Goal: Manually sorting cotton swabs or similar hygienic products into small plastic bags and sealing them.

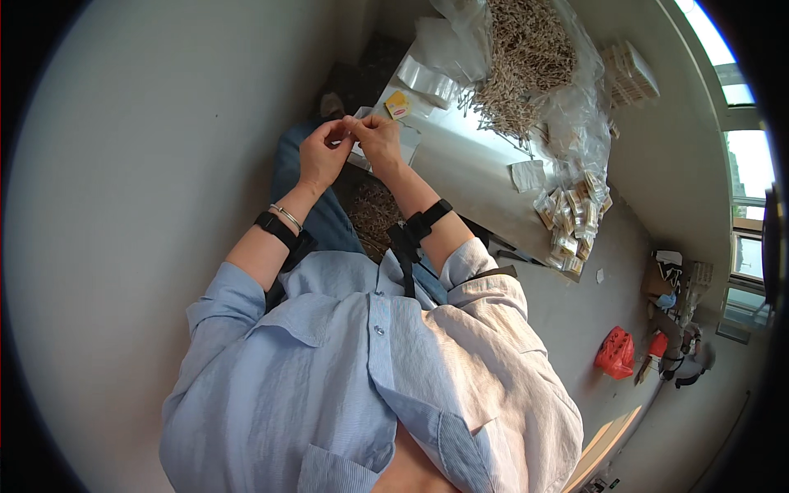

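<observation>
My left hand (324, 154) and my right hand (378, 143) meet at the near left corner of the table. Their thumbs and fingertips are closed in a pinch, almost touching each other. Whatever they pinch is too small and too covered by the fingers to make out. Below the right hand, a pale, see-through container or sheet (362, 159) shows at the table's edge. Just beyond the fingertips lies a small yellow packet (398, 104). Behind that is a stack of clear plastic bags (429, 82).
A big heap of thin brown sticks (526, 70) lies in an opened clear plastic bag on the metal table (468, 168). Filled small packets (575, 215) pile up at its right end. More sticks (374, 215) sit below my forearms. A red bag (615, 353) stands on the floor.
</observation>
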